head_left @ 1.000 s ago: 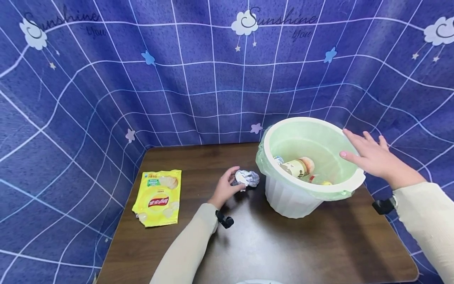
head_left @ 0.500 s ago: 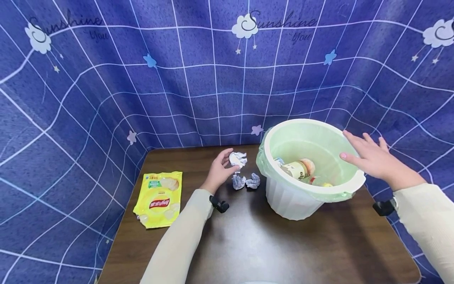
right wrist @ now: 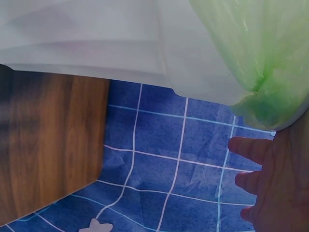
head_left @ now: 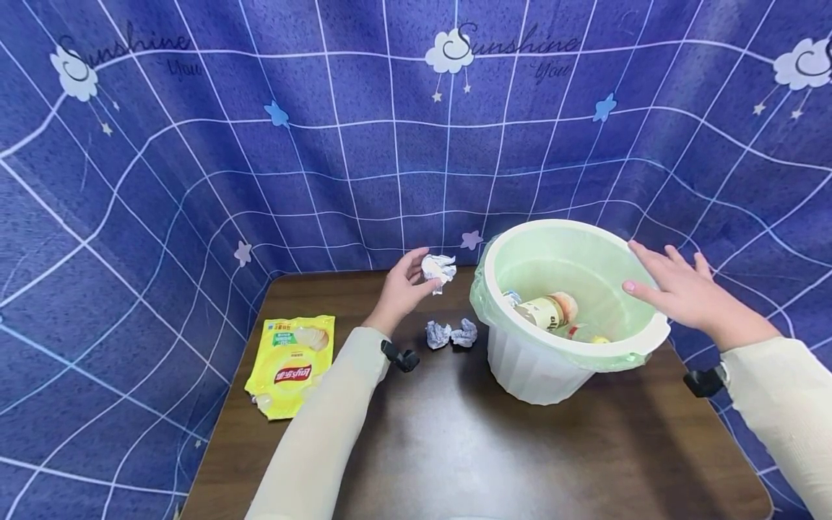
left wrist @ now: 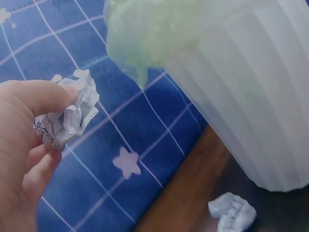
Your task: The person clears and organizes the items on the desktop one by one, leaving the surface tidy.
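Observation:
Between the thumb and fingers of my left hand (head_left: pixel 401 292) is a crumpled ball of white paper (head_left: pixel 439 269), held up above the far table edge, left of the bin. The left wrist view shows the thumb pressed against this paper ball (left wrist: pixel 72 111). Below it on the table lie two more crumpled paper balls (head_left: pixel 438 334), side by side near the bin's base. The white bin (head_left: pixel 536 368) has a pale green liner (head_left: pixel 479 292) folded over its rim. My right hand (head_left: pixel 682 289) rests at the bin's right rim, its fingers (right wrist: pixel 251 150) extended.
Inside the bin lie a container with a cream label (head_left: pixel 542 310) and other small rubbish. A yellow Lay's chip bag (head_left: pixel 292 368) lies flat on the left of the brown wooden table (head_left: pixel 507 462). A blue patterned curtain (head_left: pixel 364 144) hangs behind and around.
My left hand has gripped a paper ball among those on the table and raised it toward the far edge. Two balls beneath became visible. The right hand has stayed at the rim.

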Demonstrator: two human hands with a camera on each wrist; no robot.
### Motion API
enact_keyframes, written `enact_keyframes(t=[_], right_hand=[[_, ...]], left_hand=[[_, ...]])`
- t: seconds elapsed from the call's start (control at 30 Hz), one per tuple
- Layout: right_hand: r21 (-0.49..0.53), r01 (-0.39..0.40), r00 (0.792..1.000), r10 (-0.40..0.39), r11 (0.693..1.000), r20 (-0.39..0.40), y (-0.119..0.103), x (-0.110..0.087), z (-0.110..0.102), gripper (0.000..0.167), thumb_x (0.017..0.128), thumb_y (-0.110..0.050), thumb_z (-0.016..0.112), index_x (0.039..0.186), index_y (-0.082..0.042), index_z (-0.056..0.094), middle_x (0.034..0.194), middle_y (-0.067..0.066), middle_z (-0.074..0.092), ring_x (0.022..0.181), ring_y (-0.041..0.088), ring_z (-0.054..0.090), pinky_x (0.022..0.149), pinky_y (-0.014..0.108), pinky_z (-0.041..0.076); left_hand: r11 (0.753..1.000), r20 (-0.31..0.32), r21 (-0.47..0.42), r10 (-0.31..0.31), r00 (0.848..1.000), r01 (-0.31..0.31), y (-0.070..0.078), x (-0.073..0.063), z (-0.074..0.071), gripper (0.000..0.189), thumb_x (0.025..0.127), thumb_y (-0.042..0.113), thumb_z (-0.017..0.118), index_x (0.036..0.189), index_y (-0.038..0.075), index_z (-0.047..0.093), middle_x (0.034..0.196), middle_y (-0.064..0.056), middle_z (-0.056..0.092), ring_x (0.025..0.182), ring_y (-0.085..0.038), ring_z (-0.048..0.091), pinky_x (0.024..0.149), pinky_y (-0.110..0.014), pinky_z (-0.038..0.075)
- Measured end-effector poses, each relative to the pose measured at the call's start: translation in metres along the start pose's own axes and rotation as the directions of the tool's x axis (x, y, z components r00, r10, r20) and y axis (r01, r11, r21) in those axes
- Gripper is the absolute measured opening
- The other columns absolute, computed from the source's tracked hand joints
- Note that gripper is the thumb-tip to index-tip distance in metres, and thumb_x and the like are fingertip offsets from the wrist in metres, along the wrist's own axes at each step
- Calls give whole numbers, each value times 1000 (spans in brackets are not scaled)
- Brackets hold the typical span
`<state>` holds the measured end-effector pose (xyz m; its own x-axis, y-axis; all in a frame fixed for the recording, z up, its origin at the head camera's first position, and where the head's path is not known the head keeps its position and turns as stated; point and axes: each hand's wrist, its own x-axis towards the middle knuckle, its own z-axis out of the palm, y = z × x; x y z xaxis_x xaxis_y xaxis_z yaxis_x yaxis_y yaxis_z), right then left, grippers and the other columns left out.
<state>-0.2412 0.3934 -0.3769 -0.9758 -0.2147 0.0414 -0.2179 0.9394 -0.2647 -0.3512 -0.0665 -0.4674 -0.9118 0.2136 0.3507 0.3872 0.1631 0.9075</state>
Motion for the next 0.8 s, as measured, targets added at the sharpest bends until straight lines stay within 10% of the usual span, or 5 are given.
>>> enact_keyframes(t=[0.8], right_hand=[[17, 0, 1000, 0, 1000, -7, -5, -3, -2, 77, 105, -47, 44, 162, -7, 12, 161, 28, 23, 141, 66, 9, 108, 78, -12]], left_hand=[[996, 111, 37, 73, 991, -78, 97, 35, 27, 63, 88, 9, 79, 145, 8, 52, 136, -16, 61, 126, -22, 59, 105, -25, 46]])
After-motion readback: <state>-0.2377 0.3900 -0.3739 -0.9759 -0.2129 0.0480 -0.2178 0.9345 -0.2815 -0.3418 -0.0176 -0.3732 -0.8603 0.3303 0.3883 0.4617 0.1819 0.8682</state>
